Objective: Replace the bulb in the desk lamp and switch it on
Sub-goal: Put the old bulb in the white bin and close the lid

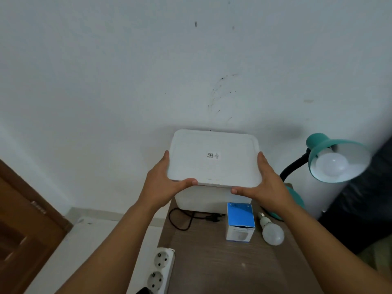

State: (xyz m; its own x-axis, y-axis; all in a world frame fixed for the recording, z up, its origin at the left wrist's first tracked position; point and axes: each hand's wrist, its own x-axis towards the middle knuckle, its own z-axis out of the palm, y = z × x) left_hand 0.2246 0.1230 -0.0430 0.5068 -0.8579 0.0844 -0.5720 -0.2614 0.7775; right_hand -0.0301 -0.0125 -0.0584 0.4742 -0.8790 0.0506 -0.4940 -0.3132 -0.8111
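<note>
Both hands, left hand [163, 183] and right hand [263, 183], grip the lid [214, 158] at nine and three o'clock, fingers curled around its edges. Keep it level over the white box [203, 198], clear of the lamp [337, 158] at three o'clock.

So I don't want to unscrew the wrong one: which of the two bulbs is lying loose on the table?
The bulb lying on its side right of the blue box, screw base bare. The other bulb sits in the teal lamp's shade.

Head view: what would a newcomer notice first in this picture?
First, both hands, the left hand and right hand, hold the white lid by its sides over the white box at the table's back. Next, the teal desk lamp on the right has a bulb fitted, while a loose bulb lies beside the blue carton.
</note>
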